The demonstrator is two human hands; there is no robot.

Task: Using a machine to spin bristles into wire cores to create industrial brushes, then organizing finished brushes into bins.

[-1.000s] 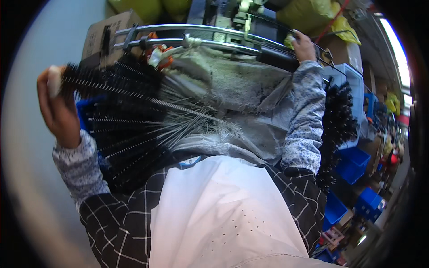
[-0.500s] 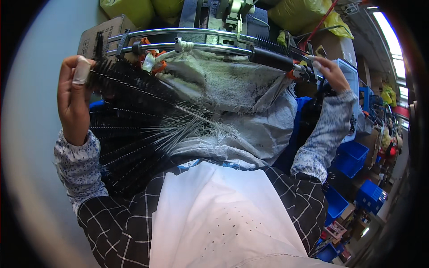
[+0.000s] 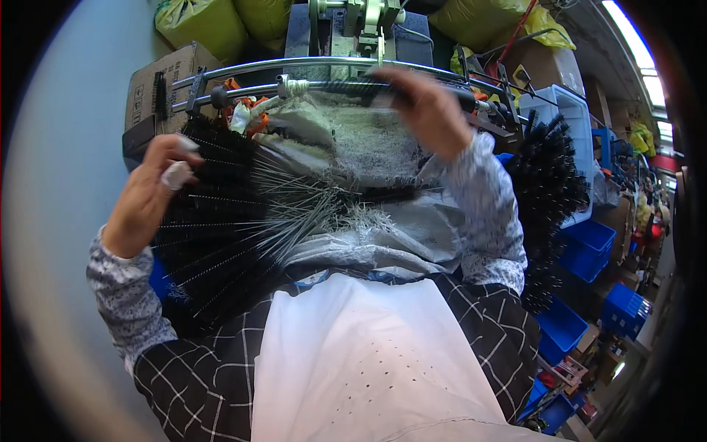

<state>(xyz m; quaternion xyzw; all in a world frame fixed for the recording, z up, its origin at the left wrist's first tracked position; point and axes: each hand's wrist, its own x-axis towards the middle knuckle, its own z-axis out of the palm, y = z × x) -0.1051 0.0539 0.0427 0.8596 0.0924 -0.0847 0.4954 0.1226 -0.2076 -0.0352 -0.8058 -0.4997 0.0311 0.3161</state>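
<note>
Twisted-wire brushes [image 3: 213, 210] with black bristles fan out on my left, their bare wire ends gathered at the middle of a greyish-white woven sack [image 3: 420, 228]. Beside their outer ends is my left hand [image 3: 151, 191], its fingers bent and apart, white wrapping on two of them; no brush shows in its grip. My right hand [image 3: 431, 110], smeared by motion, reaches over the metal rails [image 3: 243, 66] of a machine. A dark brush [image 3: 339, 87] lies along the rails by its fingertips. Whether the fingers touch it is unclear.
More black brushes [image 3: 545, 169] bunch up right of my right forearm, before a pale blue crate [image 3: 578, 140]. A cardboard box [image 3: 143, 85] stands at the far left, yellow sacks [image 3: 199, 26] behind it. Blue bins [image 3: 585, 247] sit lower right. A pale wall [image 3: 66, 184] borders the left.
My left hand has dropped lower and no longer pinches the brush it held. My right hand has swept left from the rails' right end toward their middle. The brush pile at right now shows more.
</note>
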